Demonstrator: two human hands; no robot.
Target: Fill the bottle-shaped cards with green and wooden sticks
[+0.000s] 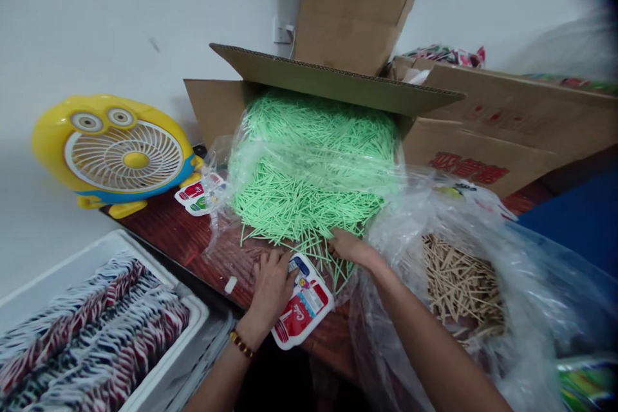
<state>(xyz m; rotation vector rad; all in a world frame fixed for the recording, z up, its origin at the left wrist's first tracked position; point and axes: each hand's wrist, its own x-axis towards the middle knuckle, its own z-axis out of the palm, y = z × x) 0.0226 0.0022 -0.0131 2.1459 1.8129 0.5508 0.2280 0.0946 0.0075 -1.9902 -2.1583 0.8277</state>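
Note:
My left hand (273, 282), wearing a beaded bracelet, lies over the left edge of a cola-printed card or packet (309, 302) at the table's front edge. Its fingers are apart and rest on clear plastic and the tabletop. My right hand (348, 247) reaches into the near edge of a big heap of thin light green sticks (309, 199). Its fingers are curled together around some of them; the fingertips are partly hidden. The heap spills from a plastic-lined cardboard box (333, 80) lying on its side. Loose sticks lie between my hands.
A yellow character fan (135, 158) stands at the left, near more printed pieces (197, 198). Below it a white foam box (196, 309) holds rows of printed packets. At the right are brown sticks (463, 283) in a plastic bag and a cardboard carton (483, 141).

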